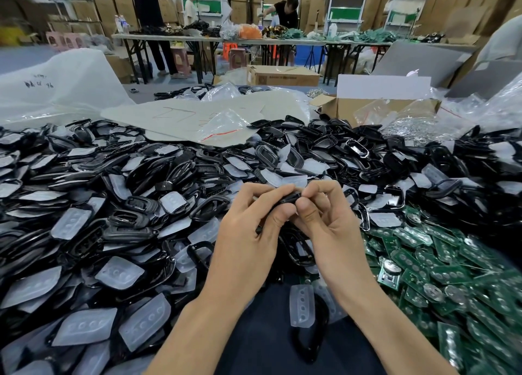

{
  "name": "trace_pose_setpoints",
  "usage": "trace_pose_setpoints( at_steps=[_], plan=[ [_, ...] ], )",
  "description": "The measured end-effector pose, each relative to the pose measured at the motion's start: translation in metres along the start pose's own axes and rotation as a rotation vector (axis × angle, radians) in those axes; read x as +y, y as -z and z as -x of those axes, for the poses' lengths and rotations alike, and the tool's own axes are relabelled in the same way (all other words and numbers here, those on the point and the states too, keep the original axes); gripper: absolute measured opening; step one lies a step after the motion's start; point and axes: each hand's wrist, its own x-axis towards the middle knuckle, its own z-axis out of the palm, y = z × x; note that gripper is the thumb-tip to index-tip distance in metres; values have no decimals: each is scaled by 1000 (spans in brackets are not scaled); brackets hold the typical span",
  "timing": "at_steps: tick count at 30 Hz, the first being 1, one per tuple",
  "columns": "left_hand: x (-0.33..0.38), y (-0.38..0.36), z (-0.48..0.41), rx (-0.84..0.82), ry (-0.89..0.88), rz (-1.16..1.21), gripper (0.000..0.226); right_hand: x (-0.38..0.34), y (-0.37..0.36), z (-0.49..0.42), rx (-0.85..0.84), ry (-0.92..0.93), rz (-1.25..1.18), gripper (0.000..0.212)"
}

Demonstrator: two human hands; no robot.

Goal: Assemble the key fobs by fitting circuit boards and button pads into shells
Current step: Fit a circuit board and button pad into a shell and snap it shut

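Both grips, left hand (248, 233) and right hand (324, 225), pinched a glossy black plastic shell (289, 198), likely squeezing its parts home.

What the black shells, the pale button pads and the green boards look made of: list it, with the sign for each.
Black shells: likely hard moulded plastic, glossy; sharp highlights on rims.
Button pads: probably soft silicone, frosted, translucent; dark shows through.
Circuit boards: apparently rigid green laminate with shiny metal discs.

Saw glossy black shells (127, 220) across left and centre, frosted white button pads (118, 273) among them. Noted green, silver-dotted circuit boards (443, 275) at lower right.
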Motion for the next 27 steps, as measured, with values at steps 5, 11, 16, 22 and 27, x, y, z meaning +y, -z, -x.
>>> trace_pose_setpoints(
  at_steps=[5,11,16,22,27],
  plan=[
    [0,-1,1,44,-11,37,27,-2,0,1,-23,44,98,11],
    [-1,-1,1,49,6,79,32,1,-1,2,-12,43,118,8],
    [1,-1,1,53,12,110,35,2,-2,4,-6,67,123,10],
    [-1,-4,1,58,33,88,32,3,-2,2,1,44,130,8],
    [-3,-7,0,56,135,116,21,0,-1,2,2,21,105,4]
  ],
)
